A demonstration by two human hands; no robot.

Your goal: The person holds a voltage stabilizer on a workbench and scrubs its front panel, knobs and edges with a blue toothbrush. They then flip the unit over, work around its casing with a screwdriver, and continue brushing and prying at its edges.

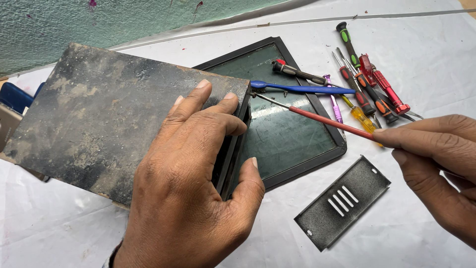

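Left hand point(198, 183) is clamped over the near right corner of a grimy dark metal box point(99, 119) — fingers spread across its top face, thumb hooked round the open right side. The box sits tilted, its right edge overlapping a black-framed glass panel point(292, 134) lying flat on the white sheet point(416, 54). Right hand point(436, 159), to the right of the box, pinches a red-shafted screwdriver point(317, 117) between thumb and fingertips; its metal tip meets the box's upper right corner. A blue-handled tool point(302, 89) lies across the panel just above that shaft, with a small loose screw beside it. Beyond the panel, further right of the box, lies a heap of precision screwdrivers point(367, 84) — red, green, yellow, purple handles. A black metal cover plate point(342, 201) with four slots sits on the sheet below the right hand, well apart from the box.
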